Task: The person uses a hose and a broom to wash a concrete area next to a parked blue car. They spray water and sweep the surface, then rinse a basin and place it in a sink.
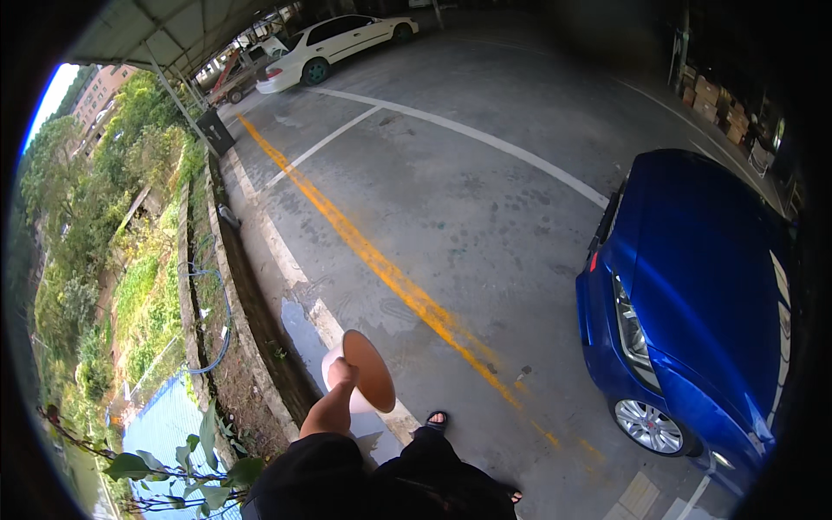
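My left hand (342, 375) grips the near edge of a round bucket or deep basin (372, 370), pale outside and orange-brown inside. Its opening is tipped to the right, and the vessel hangs in front of my left leg. Below it lie wet concrete and a puddle (302, 331) along the kerb side. My right hand is out of view. One sandalled foot (437, 420) is planted beside the white painted line (279, 250), while the toes of the other (516, 497) show at the lower right.
A blue car (702, 279) stands on the right; a white car (351, 42) is parked ahead. At left a drainage gutter (266, 318) and low concrete wall (244, 325) border a planted slope with a blue hose (227, 312). A dark bin (215, 132) stands farther along.
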